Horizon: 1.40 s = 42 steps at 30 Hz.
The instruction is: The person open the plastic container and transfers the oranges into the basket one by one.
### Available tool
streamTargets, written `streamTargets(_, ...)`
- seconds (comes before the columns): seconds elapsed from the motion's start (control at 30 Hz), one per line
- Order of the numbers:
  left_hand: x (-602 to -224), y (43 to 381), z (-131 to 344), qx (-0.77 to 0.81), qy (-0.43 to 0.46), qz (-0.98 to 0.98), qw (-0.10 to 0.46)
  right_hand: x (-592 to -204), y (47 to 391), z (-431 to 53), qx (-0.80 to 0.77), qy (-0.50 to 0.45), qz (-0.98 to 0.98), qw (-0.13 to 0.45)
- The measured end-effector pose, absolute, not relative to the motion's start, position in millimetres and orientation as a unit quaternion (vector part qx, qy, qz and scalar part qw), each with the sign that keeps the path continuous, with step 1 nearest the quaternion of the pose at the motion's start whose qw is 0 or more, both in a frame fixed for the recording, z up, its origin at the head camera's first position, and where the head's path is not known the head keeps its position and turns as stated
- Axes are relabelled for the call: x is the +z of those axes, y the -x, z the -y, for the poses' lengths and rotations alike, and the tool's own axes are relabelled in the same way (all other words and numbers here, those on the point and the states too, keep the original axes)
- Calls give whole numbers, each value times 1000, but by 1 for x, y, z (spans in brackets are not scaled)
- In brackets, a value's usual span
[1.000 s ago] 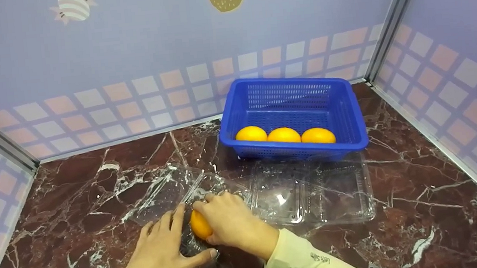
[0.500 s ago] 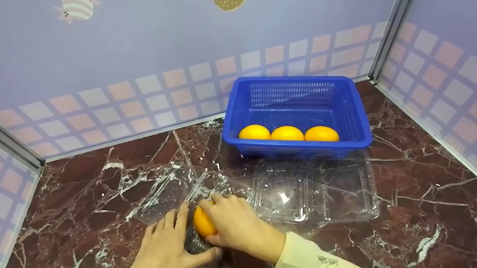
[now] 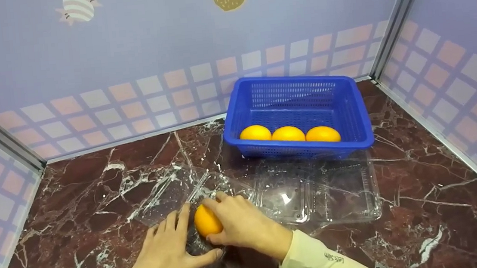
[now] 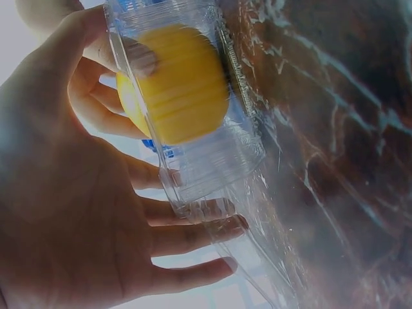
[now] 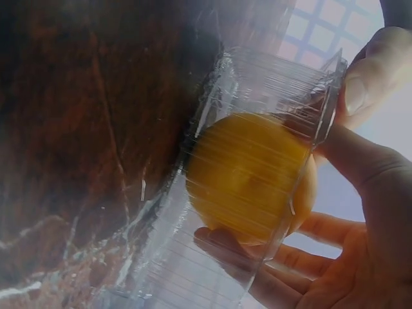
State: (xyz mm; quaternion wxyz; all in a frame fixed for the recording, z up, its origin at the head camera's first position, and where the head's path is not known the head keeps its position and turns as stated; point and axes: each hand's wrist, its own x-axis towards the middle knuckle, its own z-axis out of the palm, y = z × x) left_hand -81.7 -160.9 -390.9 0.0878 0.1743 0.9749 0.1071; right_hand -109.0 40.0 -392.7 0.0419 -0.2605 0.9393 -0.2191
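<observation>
My right hand (image 3: 244,226) grips an orange (image 3: 207,221) from its right side, thumb toward me and fingers on the far side. The orange is inside a clear plastic clamshell box (image 4: 212,161), seen through its wall in both wrist views. My left hand (image 3: 162,250) is spread along the left side of this box, its fingers straight at the rim and its thumb stretched along the near side. The box's flat lid (image 3: 168,196) lies folded out behind the hands, hard to make out against the marble.
A second clear clamshell box (image 3: 283,199) lies opened out to the right on the dark red marble tabletop (image 3: 403,240). Behind it stands a blue basket (image 3: 294,77) with three oranges (image 3: 288,134) along its near side. Patterned walls (image 3: 161,41) enclose the back and sides.
My right hand has shifted slightly right over the orange, leaving more of the fruit showing. The left hand keeps its place by the box. The whole head view has moved a little.
</observation>
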Motion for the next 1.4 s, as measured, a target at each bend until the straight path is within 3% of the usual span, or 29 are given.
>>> streamTargets(0.4, -387, 83, 160, 117, -166, -974, 99, -385, 108, -48, -247, 257, -934, 14)
streamTargets(1.4, -387, 82, 159, 124, -155, -974, 112, -322, 105, -107, -306, 257, -915, -51)
